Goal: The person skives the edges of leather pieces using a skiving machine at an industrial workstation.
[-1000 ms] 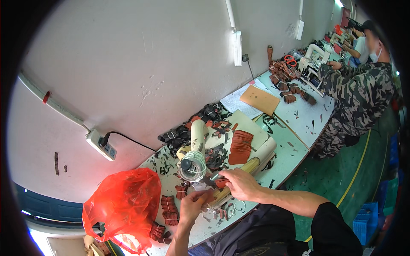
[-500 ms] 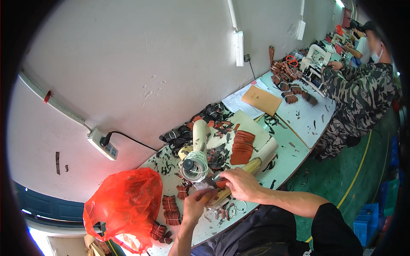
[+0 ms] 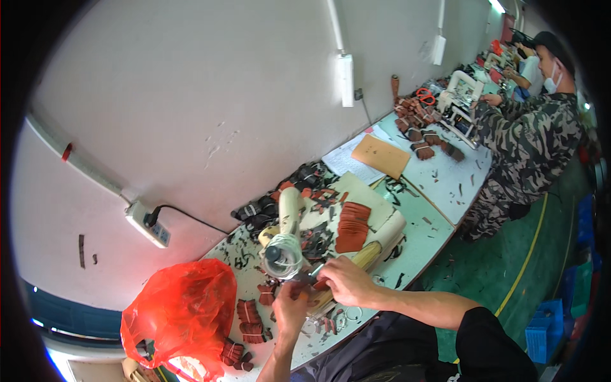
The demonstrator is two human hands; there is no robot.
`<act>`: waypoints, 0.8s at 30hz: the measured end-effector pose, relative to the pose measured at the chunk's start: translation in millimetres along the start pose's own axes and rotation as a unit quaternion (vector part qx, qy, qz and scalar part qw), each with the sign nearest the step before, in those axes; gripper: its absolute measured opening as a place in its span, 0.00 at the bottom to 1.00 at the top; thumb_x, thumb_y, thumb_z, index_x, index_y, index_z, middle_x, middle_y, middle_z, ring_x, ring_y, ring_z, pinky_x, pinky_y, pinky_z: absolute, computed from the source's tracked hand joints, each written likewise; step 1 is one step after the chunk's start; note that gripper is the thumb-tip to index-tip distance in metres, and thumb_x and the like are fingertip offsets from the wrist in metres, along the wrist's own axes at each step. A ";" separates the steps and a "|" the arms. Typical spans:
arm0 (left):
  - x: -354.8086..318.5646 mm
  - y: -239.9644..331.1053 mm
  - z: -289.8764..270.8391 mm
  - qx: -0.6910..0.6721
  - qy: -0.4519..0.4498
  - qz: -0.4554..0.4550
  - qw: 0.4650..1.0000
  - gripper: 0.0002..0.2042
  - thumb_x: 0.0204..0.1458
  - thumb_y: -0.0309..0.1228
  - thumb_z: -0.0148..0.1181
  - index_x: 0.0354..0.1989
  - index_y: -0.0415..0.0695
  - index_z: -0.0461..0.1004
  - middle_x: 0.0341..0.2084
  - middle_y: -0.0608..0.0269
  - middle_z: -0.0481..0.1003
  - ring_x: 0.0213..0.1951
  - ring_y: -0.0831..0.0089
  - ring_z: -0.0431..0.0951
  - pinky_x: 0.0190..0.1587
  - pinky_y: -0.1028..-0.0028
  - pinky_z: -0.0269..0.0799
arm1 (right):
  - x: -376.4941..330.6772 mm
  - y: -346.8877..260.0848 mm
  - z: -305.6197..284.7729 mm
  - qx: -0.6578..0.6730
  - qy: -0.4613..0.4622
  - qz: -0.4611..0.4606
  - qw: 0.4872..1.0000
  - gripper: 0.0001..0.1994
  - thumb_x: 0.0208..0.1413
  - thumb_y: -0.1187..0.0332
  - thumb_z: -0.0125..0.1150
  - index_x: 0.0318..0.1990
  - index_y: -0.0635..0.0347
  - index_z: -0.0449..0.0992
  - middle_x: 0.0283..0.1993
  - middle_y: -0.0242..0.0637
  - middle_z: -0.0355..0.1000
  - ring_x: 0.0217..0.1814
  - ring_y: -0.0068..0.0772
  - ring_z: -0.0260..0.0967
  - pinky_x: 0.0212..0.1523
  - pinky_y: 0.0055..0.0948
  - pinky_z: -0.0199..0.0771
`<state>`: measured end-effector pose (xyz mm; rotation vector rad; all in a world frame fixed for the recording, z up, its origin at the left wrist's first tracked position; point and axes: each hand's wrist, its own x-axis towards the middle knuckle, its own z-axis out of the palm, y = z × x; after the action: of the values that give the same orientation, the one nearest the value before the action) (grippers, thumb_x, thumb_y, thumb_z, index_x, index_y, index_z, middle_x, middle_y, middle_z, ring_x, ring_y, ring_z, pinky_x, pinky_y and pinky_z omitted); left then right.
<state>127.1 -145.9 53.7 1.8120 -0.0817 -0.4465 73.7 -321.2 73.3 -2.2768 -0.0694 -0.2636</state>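
My left hand (image 3: 289, 310) and my right hand (image 3: 344, 282) meet over the front of a white workbench (image 3: 439, 184), closed together on a small reddish-brown leather piece (image 3: 316, 286) held just below a cream-coloured machine (image 3: 284, 237) with a round head. A stack of reddish-brown leather pieces (image 3: 352, 226) lies on a cream board right behind my right hand. Bundled brown pieces (image 3: 250, 321) lie left of my left hand.
A bulging red plastic bag (image 3: 180, 315) sits at the bench's left end. Dark scraps (image 3: 317, 240) litter the bench. A power strip (image 3: 146, 223) hangs on the wall. Farther right a person in camouflage clothing (image 3: 523, 148) works at another machine beside brown bundles (image 3: 415, 118) and a tan sheet (image 3: 380, 155).
Both my hands stay on the small piece beneath the machine, with only slight shifts; the person at the right keeps working.
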 end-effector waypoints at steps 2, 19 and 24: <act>-3.8 -7.7 -10.7 0.001 0.010 0.005 1.000 0.07 0.52 0.21 0.59 0.38 0.33 0.73 0.29 0.56 0.77 0.24 0.74 0.78 0.25 0.77 0.76 | -0.2 -6.2 -8.9 -0.050 -0.024 0.021 0.998 0.11 0.46 0.79 0.59 0.40 0.59 0.74 0.35 0.37 0.70 0.42 0.44 0.66 0.47 0.38 0.66; -38.4 -10.5 -47.1 0.006 0.035 -0.071 0.997 0.07 0.55 0.25 0.57 0.37 0.33 0.74 0.22 0.58 0.75 0.22 0.76 0.77 0.22 0.76 0.76 | 35.1 40.6 -58.1 -0.247 0.019 0.114 0.962 0.42 0.44 0.65 0.70 0.66 0.59 0.53 0.67 0.61 0.47 0.71 0.63 0.42 0.68 0.52 0.46; -48.1 -15.4 -47.2 -0.038 0.045 -0.073 0.996 0.08 0.54 0.25 0.57 0.38 0.32 0.74 0.22 0.58 0.75 0.21 0.75 0.76 0.22 0.77 0.76 | 50.0 50.0 -69.5 -0.197 -0.084 0.158 0.964 0.42 0.47 0.65 0.67 0.68 0.58 0.50 0.63 0.60 0.52 0.68 0.62 0.46 0.67 0.49 0.49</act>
<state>96.0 -84.6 61.9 1.7674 0.1292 -0.4655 117.7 -408.1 91.4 -2.6552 0.2807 0.0953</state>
